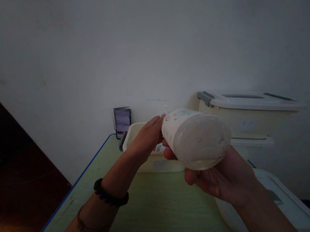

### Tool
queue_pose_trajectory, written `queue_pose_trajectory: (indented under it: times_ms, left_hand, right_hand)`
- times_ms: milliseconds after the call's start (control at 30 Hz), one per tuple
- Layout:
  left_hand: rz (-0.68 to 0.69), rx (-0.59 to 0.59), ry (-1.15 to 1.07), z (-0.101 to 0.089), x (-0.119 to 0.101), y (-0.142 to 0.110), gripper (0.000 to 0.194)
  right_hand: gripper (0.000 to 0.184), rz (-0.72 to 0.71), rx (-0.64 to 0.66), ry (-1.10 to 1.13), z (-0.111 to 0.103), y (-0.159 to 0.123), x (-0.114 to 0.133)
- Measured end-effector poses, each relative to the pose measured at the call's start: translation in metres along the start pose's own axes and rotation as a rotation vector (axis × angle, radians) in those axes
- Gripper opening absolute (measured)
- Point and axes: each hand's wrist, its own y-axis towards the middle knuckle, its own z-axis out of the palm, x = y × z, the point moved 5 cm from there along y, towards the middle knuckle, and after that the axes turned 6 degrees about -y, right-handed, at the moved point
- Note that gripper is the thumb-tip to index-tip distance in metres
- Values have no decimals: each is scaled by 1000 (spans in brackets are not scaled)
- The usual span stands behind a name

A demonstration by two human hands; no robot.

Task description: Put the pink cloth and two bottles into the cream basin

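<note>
A white, translucent bottle [200, 140] with a printed label is tipped so that its round base faces me. My right hand [225, 183] cups it from below and the right, fingers curled under its side. At the far end of the bottle is my left hand [149, 138], its fingers against the neck end and partly hidden behind the body. Whatever tops that end is too faint to make out. Just behind both hands stands a cream bin [159, 165] with no lid on, holding something with a red and white label [158, 148].
A phone [123, 122] leans upright by the wall at the table's back left. On the right are stacked cream storage boxes [230, 120] with a grey-handled lid. A loose pale lid [282, 198] lies nearer me. The green table [157, 215] has a blue edge.
</note>
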Motion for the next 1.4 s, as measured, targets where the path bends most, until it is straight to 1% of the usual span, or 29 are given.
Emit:
queue_pose_trajectory:
  times_ms: [100,167,267,333,400,467,533,600,667,733,800,900,967,1000,1100,1167,1233,1300,1333,1400]
  left_hand:
    - [-54,-21,-67,0,3,0,23]
    - [-68,-13,-133,0,3,1,20]
    - [-68,2,-221,1,4,2,18]
    - [-67,3,-237,1,4,2,18]
    - [-73,-9,-237,0,3,2,18]
    - [-77,-19,-245,-3,3,3,17]
    - [-90,-5,-268,-5,4,5,24]
    - [-100,67,-285,-3,2,5,37]
    - [-65,153,-260,1,-3,1,44]
    - [1,195,-195,6,-10,-6,44]
    - [28,196,-132,11,-16,-13,45]
    - [44,198,-154,18,-19,-18,46]
    - [71,184,-255,19,-19,-18,39]
    - [91,174,-320,18,-20,-17,36]
    - [169,141,-502,15,-22,-16,32]
    - [212,125,-585,13,-25,-16,31]
    - [240,117,-621,13,-28,-18,32]
    - [245,108,-627,13,-31,-20,31]
    - [242,100,-615,12,-32,-20,30]
    - [226,58,-542,10,-32,-20,24]
  right_hand:
    - [77,-9,2,-7,4,-1,2]
    - [76,-16,9,5,6,-1,2]
    - [72,-47,73,72,10,-3,3]
    - [70,-71,131,130,14,-4,5]
    - [66,-78,146,155,15,-4,5]
    - [61,-92,78,110,10,-2,4]
    - [54,-118,-69,-15,-2,1,4]
    - [53,-145,-232,-195,-14,3,6]
    - [53,-173,-363,-404,-22,2,9]
    - [50,-204,-451,-604,-25,-1,14]
    - [45,-225,-490,-749,-22,-4,18]
    - [44,-224,-463,-823,-20,-5,19]
    - [43,-240,-394,-792,-20,-5,18]
    - [42,-257,-345,-743,-21,-5,17]
    - [35,-309,-170,-479,-21,-3,14]
    - [32,-285,-56,-257,-17,-1,10]
    - [33,-238,19,-105,-12,1,6]
    - [35,-221,27,-78,-9,2,6]
    - [36,-231,7,-118,-9,2,7]
    - [39,-239,-71,-286,-11,1,10]
